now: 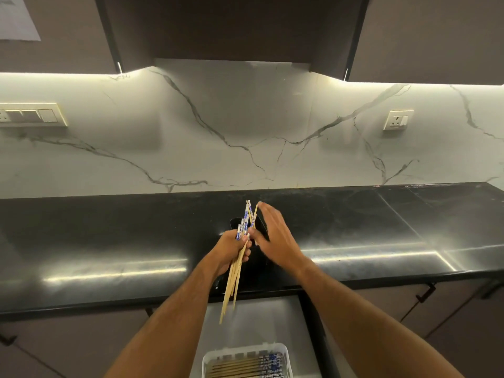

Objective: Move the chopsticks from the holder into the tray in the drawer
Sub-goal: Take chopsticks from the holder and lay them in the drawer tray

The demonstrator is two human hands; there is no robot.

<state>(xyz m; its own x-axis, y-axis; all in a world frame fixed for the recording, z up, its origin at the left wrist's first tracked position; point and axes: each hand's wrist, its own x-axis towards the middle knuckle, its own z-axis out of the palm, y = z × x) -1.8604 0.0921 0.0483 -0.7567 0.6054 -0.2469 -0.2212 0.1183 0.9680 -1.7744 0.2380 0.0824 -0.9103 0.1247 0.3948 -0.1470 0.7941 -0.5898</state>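
My left hand [231,251] grips a bundle of wooden chopsticks [235,279] with blue-and-white patterned tops, their thin ends pointing down over the open drawer [256,320]. My right hand [275,233] hovers just to the right, fingers spread, thumb touching the patterned tops. Behind the hands stands the dark holder [255,257] on the counter, hard to make out against the black surface. At the bottom, a white slotted tray [283,353] in the drawer holds several chopsticks lying flat.
A black glossy counter [381,236] runs across, backed by a white marble wall with switch panels [30,114] and a socket [397,120]. Dark cabinets hang overhead. Closed drawers with handles [425,293] flank the open one.
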